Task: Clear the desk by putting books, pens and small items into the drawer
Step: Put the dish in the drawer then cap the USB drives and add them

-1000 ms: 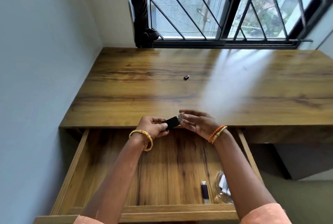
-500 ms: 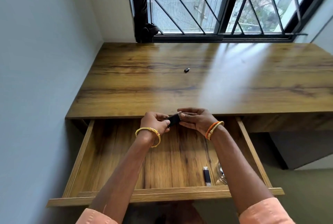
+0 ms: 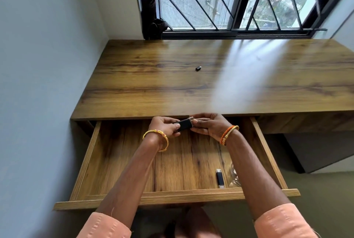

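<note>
Both hands hold one small black USB stick (image 3: pixel 185 124) above the back of the open wooden drawer (image 3: pixel 122 197). My left hand (image 3: pixel 164 127) pinches its left end. My right hand (image 3: pixel 209 125) pinches the right end, where a bit of clear or metal tip shows. A second black USB stick (image 3: pixel 220 178) lies on the drawer floor at the front right. A tiny black cap (image 3: pixel 198 68) sits alone on the wooden desk (image 3: pixel 153 84).
A clear plastic item (image 3: pixel 234 177) lies in the drawer's front right, mostly hidden by my right forearm. A wall runs along the desk's left side. A barred window (image 3: pixel 229 7) stands behind the desk.
The hands have come closer together on the stick, covering more of it. The view has tilted so more of the drawer front shows.
</note>
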Action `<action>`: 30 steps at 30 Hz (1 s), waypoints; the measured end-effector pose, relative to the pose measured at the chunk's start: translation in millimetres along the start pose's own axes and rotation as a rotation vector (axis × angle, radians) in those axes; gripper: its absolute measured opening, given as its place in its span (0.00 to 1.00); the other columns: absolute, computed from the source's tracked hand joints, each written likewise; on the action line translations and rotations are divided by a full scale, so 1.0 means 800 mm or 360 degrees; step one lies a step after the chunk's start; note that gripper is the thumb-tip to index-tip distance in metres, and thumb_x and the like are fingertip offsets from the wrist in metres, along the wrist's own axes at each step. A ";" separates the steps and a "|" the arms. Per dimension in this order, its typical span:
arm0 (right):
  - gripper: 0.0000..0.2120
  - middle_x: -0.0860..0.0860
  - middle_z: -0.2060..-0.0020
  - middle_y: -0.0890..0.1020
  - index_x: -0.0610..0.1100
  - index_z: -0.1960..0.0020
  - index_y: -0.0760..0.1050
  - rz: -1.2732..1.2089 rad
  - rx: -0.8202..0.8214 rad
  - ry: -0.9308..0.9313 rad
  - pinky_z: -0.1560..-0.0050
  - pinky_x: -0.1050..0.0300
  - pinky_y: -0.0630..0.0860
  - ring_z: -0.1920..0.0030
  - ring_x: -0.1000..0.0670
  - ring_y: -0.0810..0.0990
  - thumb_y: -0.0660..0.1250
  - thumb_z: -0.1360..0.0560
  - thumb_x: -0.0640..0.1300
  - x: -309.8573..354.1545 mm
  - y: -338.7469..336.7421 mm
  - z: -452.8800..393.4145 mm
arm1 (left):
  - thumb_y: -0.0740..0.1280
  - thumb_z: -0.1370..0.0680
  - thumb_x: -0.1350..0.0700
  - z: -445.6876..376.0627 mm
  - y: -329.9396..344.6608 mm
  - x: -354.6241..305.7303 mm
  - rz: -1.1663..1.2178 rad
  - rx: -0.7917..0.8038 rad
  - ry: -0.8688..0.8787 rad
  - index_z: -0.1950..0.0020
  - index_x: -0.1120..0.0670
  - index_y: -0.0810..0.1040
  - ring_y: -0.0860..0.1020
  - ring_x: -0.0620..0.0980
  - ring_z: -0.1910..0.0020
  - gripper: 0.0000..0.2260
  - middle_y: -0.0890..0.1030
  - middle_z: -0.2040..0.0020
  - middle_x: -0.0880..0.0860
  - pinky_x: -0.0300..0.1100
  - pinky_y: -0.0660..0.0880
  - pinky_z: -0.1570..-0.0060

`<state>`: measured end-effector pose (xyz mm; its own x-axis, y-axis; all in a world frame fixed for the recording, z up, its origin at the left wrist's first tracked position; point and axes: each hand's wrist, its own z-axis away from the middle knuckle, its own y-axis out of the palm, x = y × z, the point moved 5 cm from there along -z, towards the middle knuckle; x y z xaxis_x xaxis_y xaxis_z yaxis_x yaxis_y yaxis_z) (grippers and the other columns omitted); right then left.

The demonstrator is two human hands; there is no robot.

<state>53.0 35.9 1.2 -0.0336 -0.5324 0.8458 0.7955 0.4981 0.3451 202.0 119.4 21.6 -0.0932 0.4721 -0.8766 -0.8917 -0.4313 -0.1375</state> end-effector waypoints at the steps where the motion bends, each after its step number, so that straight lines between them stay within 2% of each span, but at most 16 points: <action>1: 0.09 0.42 0.54 0.84 0.35 0.48 0.78 0.0005 0.0002 0.0005 0.52 0.54 0.82 0.51 0.47 0.84 0.67 0.28 0.30 0.001 0.000 0.001 | 0.68 0.26 0.68 0.000 0.000 0.000 0.0021 0.0006 -0.0007 0.51 0.63 0.82 0.79 0.49 0.61 0.06 0.78 0.57 0.55 0.43 0.81 0.57; 7: 0.09 0.41 0.53 0.83 0.34 0.48 0.79 0.0051 -0.0118 -0.0015 0.55 0.56 0.83 0.52 0.46 0.84 0.68 0.29 0.30 -0.008 0.003 0.008 | 0.68 0.27 0.69 0.002 0.003 0.002 0.0088 -0.0064 -0.0043 0.58 0.61 0.82 0.78 0.55 0.52 0.04 0.77 0.56 0.55 0.49 0.80 0.50; 10: 0.10 0.40 0.51 0.82 0.35 0.48 0.78 0.0026 -0.0101 -0.0046 0.54 0.56 0.82 0.49 0.44 0.83 0.68 0.28 0.30 -0.012 0.005 0.012 | 0.67 0.26 0.70 0.006 0.000 0.006 0.0173 -0.0004 -0.0123 0.60 0.62 0.80 0.78 0.56 0.50 0.06 0.77 0.51 0.59 0.44 0.82 0.60; 13: 0.11 0.40 0.50 0.82 0.34 0.46 0.78 0.0065 -0.0040 -0.0019 0.54 0.56 0.82 0.49 0.44 0.83 0.68 0.28 0.30 -0.010 0.004 0.011 | 0.66 0.26 0.71 0.010 -0.001 0.004 0.0258 0.0090 -0.0213 0.53 0.67 0.80 0.77 0.58 0.48 0.05 0.77 0.48 0.63 0.40 0.81 0.65; 16: 0.10 0.40 0.51 0.83 0.36 0.48 0.78 0.0187 -0.0047 0.0011 0.54 0.55 0.83 0.51 0.45 0.84 0.68 0.28 0.30 -0.007 0.003 0.009 | 0.65 0.25 0.71 0.012 -0.003 0.002 0.0238 0.0105 -0.0223 0.47 0.69 0.79 0.77 0.58 0.48 0.08 0.76 0.48 0.63 0.41 0.81 0.64; 19: 0.09 0.40 0.51 0.83 0.37 0.49 0.79 0.0256 -0.0068 0.0026 0.53 0.55 0.82 0.53 0.46 0.85 0.69 0.29 0.30 -0.003 0.004 0.010 | 0.65 0.25 0.71 0.011 -0.005 0.006 0.0267 0.0122 -0.0265 0.51 0.67 0.80 0.77 0.58 0.50 0.06 0.76 0.48 0.63 0.40 0.81 0.67; 22: 0.10 0.38 0.52 0.83 0.35 0.47 0.77 0.0075 -0.0092 0.0086 0.56 0.57 0.83 0.55 0.45 0.85 0.67 0.28 0.29 0.000 -0.001 0.014 | 0.65 0.25 0.71 0.008 -0.014 0.011 0.0301 0.0109 -0.0281 0.57 0.64 0.79 0.78 0.58 0.49 0.05 0.76 0.46 0.63 0.40 0.81 0.68; 26: 0.12 0.39 0.52 0.82 0.34 0.45 0.76 0.0073 -0.0069 0.0092 0.55 0.57 0.83 0.56 0.46 0.85 0.68 0.28 0.30 0.003 0.006 0.013 | 0.65 0.25 0.70 0.011 -0.013 0.004 0.0249 0.0177 -0.0220 0.50 0.67 0.79 0.78 0.56 0.53 0.06 0.76 0.51 0.61 0.39 0.81 0.68; 28: 0.14 0.40 0.51 0.82 0.32 0.42 0.75 0.0066 -0.0090 0.0082 0.57 0.58 0.83 0.57 0.47 0.85 0.68 0.28 0.31 0.002 0.012 0.011 | 0.65 0.25 0.70 0.011 -0.011 0.001 0.0270 0.0188 -0.0217 0.54 0.66 0.79 0.78 0.55 0.55 0.04 0.76 0.49 0.62 0.39 0.81 0.69; 30: 0.15 0.40 0.51 0.82 0.32 0.42 0.74 0.0051 -0.0102 0.0073 0.58 0.58 0.83 0.57 0.48 0.85 0.68 0.28 0.31 0.003 0.014 0.011 | 0.66 0.26 0.70 0.009 -0.011 0.001 0.0275 0.0171 -0.0223 0.59 0.63 0.79 0.78 0.57 0.52 0.05 0.76 0.47 0.63 0.39 0.81 0.69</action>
<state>56.9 46.3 10.4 0.0191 -0.5485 0.8360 0.8330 0.4712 0.2901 206.6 129.1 25.5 -0.3023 0.5037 -0.8093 -0.8985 -0.4340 0.0654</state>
